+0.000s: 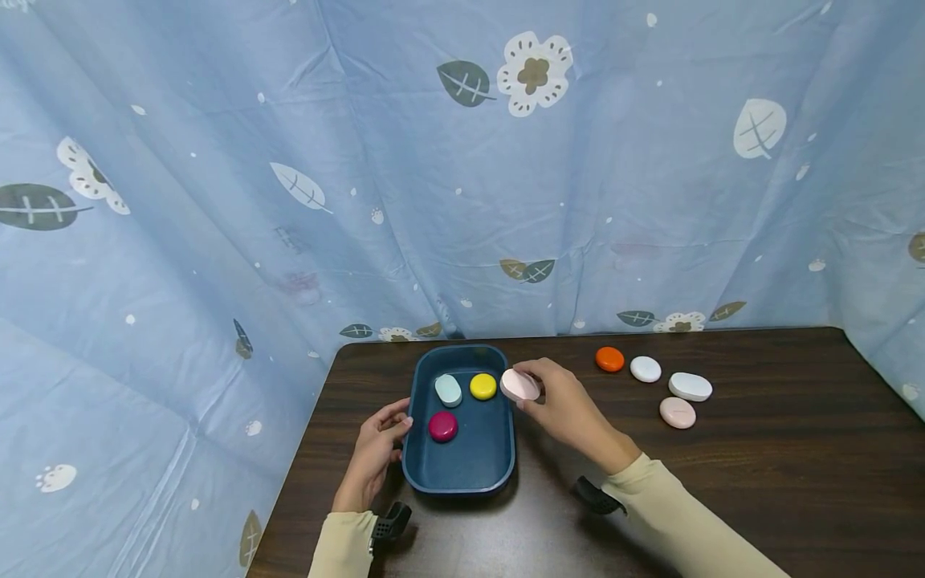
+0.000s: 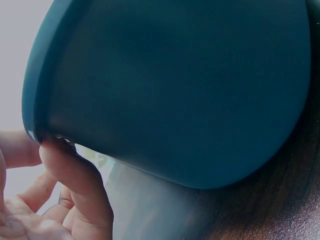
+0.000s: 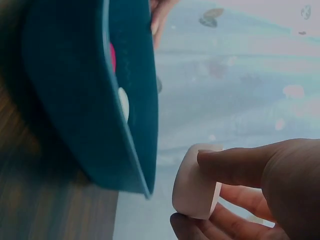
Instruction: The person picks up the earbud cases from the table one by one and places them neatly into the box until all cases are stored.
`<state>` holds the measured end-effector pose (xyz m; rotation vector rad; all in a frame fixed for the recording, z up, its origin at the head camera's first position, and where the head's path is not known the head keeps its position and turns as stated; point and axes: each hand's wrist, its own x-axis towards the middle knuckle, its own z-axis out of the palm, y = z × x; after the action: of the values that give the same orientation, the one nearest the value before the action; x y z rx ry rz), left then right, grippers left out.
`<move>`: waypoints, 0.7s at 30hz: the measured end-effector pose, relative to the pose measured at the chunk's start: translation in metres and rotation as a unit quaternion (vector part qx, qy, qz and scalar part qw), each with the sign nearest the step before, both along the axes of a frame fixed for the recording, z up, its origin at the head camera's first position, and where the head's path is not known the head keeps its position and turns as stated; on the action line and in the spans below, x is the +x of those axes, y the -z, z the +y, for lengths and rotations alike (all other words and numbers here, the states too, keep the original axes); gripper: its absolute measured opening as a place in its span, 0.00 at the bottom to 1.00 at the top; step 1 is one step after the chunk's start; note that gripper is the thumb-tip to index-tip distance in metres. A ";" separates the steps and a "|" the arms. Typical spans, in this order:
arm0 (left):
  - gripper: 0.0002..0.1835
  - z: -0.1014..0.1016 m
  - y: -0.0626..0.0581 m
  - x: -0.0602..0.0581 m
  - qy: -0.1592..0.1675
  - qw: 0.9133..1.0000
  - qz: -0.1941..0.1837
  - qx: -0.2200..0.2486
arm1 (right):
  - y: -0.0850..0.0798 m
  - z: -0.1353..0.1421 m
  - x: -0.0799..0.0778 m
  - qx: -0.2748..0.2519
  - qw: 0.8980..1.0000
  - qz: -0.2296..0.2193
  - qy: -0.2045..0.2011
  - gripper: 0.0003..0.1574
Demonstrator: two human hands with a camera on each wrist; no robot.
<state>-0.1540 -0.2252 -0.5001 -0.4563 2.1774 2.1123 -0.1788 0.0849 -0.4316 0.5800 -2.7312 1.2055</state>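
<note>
A pale pink oval soap bar (image 1: 519, 385) is pinched between the thumb and fingers of my right hand (image 1: 571, 405), over the right rim of a dark blue tray (image 1: 462, 475). In the right wrist view, the soap bar (image 3: 196, 182) appears beside the tray's wall (image 3: 75, 95). My left hand (image 1: 377, 449) grips the tray's left rim, and its thumb (image 2: 75, 167) shows there in the left wrist view. Inside lie a pale mint oval soap (image 1: 448, 391), a round yellow one (image 1: 482, 386) and a round magenta one (image 1: 443, 426).
Right of the tray, on the dark wooden table (image 1: 780, 449), lie an orange soap (image 1: 610, 359), a round white soap (image 1: 645, 369), a white oblong soap (image 1: 690, 387) and a pale pink soap (image 1: 678, 413). A blue patterned curtain (image 1: 433, 185) hangs behind the table.
</note>
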 end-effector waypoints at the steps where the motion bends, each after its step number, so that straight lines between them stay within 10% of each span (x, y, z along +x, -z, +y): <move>1: 0.22 0.000 0.000 0.000 0.000 1.000 0.000 0.000 | -0.001 -0.003 0.000 -0.001 1.000 -0.002 -0.002 0.31; 21: 0.22 0.000 -0.002 0.001 0.010 1.000 0.013 0.002 | -0.006 -0.045 -0.004 -0.006 0.999 -0.033 -0.036 0.28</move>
<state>-0.1531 -0.2256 -0.4980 -0.4075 2.1824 2.1223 -0.1823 0.0402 -0.4256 0.6548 -2.7785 1.2779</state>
